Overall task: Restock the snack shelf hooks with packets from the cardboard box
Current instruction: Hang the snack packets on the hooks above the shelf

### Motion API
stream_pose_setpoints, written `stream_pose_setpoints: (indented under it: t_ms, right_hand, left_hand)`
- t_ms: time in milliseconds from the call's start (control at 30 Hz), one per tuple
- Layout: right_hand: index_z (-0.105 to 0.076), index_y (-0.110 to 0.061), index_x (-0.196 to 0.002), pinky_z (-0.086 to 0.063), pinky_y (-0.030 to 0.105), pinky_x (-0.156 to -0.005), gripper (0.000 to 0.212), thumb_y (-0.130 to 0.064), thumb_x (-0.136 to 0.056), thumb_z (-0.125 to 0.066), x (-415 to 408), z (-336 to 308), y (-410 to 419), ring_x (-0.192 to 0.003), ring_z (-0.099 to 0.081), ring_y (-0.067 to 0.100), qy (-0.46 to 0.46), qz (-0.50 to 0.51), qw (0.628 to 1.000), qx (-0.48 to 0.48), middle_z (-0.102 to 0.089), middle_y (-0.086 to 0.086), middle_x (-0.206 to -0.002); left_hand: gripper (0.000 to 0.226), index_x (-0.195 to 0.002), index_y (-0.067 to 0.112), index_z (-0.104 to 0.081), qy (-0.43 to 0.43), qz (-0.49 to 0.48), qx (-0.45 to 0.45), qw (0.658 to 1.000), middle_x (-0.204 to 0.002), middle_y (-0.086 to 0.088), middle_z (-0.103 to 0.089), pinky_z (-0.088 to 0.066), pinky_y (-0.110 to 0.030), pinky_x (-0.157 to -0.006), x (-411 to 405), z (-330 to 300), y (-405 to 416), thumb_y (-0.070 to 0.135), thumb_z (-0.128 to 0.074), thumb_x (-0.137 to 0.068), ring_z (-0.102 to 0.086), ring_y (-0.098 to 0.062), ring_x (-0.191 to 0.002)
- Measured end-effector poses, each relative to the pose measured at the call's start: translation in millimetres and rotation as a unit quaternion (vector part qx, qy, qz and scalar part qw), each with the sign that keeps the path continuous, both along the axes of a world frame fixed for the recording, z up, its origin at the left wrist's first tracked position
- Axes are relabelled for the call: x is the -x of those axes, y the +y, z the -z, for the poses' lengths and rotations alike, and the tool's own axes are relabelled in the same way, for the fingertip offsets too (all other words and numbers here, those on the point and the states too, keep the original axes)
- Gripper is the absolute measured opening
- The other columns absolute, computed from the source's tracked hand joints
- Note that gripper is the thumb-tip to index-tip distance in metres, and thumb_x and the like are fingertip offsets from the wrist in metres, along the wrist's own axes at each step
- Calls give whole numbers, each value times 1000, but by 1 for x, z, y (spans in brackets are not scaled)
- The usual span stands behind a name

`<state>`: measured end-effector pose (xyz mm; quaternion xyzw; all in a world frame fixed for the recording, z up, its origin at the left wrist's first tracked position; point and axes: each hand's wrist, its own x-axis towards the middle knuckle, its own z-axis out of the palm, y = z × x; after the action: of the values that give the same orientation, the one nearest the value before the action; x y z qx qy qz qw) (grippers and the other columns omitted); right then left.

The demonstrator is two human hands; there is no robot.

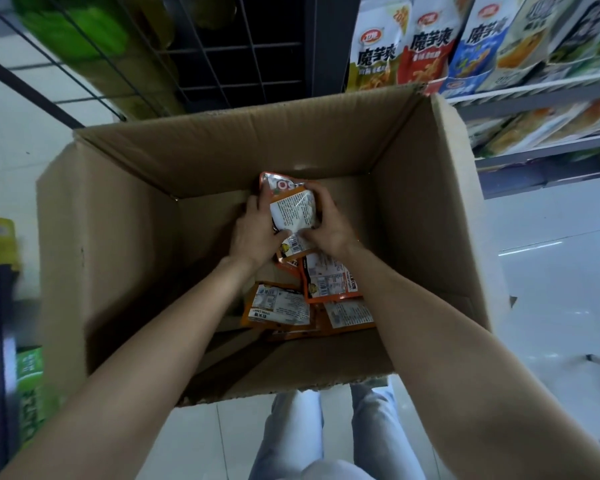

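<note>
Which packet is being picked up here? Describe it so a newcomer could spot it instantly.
Look inside the big open brown cardboard box, at its far end. The orange-and-white foil snack packet there is gripped between the left hand and right hand. Unlike the other orange packets lying loose nearer the person, it is held.

open brown cardboard box [125, 237] | left hand [253, 233] + right hand [329, 226] clasp orange-white foil snack packets [293, 211] near far wall | loose orange packets [329, 282] on box floor
</note>
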<state>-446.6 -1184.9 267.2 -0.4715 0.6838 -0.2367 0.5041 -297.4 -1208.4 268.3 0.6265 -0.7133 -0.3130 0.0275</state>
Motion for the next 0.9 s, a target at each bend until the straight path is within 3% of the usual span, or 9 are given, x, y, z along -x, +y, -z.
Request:
stream_pose_setpoints:
  t_ms: [100, 200, 333, 433, 533, 633, 800, 900]
  right_hand:
    - [-36, -33, -138, -53, 18, -72, 75, 3, -80, -68, 1, -34, 7, -104, -57, 7, -41, 41, 998, 38, -54, -6, -119]
    - [-38, -25, -137, -51, 10, -69, 67, 1, -83, -68, 6, -87, 20, -97, -57, -3, -81, 91, 988, 96, -54, -9, -115]
    - [-36, -26, -135, -57, 25, -78, 65, -8, -84, -72, 16, -155, 47, -98, -64, 9, -115, 114, 973, 162, -63, 0, -108]
    - [-42, -27, -127, -57, 25, -79, 56, -17, -82, -75, 22, -195, 64, -97, -66, 8, -113, 108, 977, 147, -66, -1, -108]
    - [-53, -20, -112, -59, 27, -72, 36, -15, -82, -74, 36, -223, 74, -88, -69, 6, -115, 119, 975, 151, -69, -9, -100]
    - [-56, -21, -109, -57, 22, -65, 31, -15, -84, -72, 61, -242, 81, -84, -70, 3, -113, 138, 971, 160, -69, -15, -94]
    - [-60, -25, -98, -60, 33, -64, 25, -13, -81, -74, 114, -258, 99, -81, -72, 14, -116, 200, 956, 179, -73, 2, -98]
    - [-59, -21, -92, -60, 33, -58, 21, -8, -81, -72, 164, -270, 110, -73, -73, 15, -132, 233, 946, 184, -74, -1, -88]
  left_hand:
    - [92, -152, 18, -12, 7, -6, 31, 999, -140, -13, -40, -41, -44, -96, -2, -38, 1, 28, -72, -82, -45, -31, -125]
    - [88, -150, 21, -22, 140, -55, 45, 988, -144, -6, -40, -39, -46, -106, -14, -82, 9, 23, -75, -80, -40, -22, -133]
    - [85, -147, 26, -28, 317, -81, 55, 943, -141, 13, -39, -47, -30, -99, -23, -152, 34, 14, -76, -78, -44, -9, -129]
    - [80, -143, 26, -32, 382, -81, 54, 919, -139, 9, -44, -51, -35, -96, -15, -194, 53, 11, -76, -78, -49, -12, -127]
    - [73, -138, 27, -38, 421, -101, 35, 901, -130, 4, -55, -56, -35, -88, -1, -224, 66, 11, -75, -77, -58, -10, -117]
    - [66, -133, 33, -43, 457, -122, -4, 881, -124, 4, -61, -55, -41, -88, 15, -245, 73, 20, -73, -75, -61, -12, -113]
    - [67, -130, 37, -46, 456, -91, -15, 885, -127, 8, -58, -56, -40, -88, 69, -266, 75, 21, -75, -71, -62, -11, -112]
    - [73, -131, 38, -45, 478, -63, -55, 875, -127, 6, -59, -53, -36, -92, 114, -272, 78, 18, -77, -68, -61, -11, -112]
